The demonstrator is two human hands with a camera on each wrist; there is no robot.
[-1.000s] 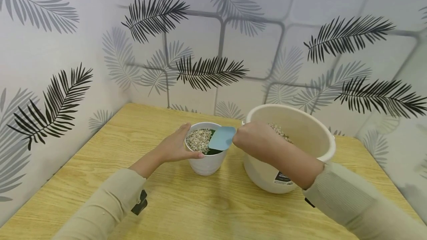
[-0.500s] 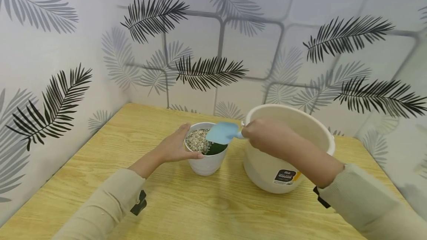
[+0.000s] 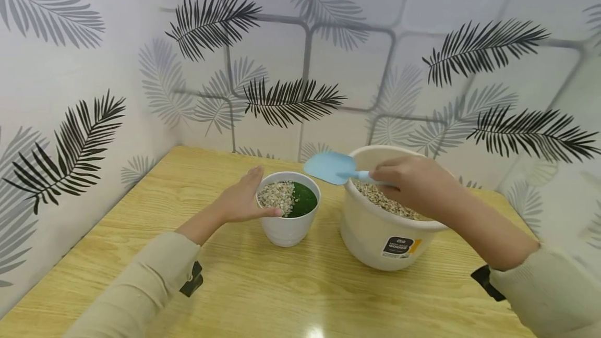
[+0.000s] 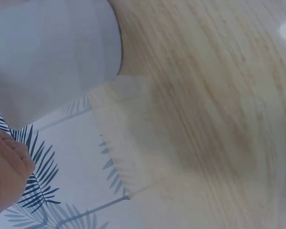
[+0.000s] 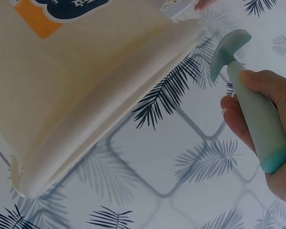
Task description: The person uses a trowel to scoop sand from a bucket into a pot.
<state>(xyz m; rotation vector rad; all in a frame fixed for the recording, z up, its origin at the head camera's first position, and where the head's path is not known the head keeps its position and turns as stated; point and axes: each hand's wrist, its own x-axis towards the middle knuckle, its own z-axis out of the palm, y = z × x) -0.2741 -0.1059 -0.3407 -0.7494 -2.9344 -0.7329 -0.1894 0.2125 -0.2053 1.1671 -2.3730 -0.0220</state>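
A white flower pot stands on the table, with pale gravel over the left part of a dark green surface inside it. My left hand holds the pot's left side near the rim, thumb across the front. In the left wrist view its fingers show beside the pot's wall. My right hand grips the handle of a light blue hand trowel above a cream bucket. The trowel's blade points left, overlapping the bucket's left rim. Gravel lies within the bucket.
Both containers stand side by side on a wood-grain table, the bucket to the right with a black and orange label. Behind them rises a wall with leaf patterns.
My right hand has carried the trowel up and right, away from the pot to over the bucket. More of the pot's green surface now shows. My left hand keeps its place.
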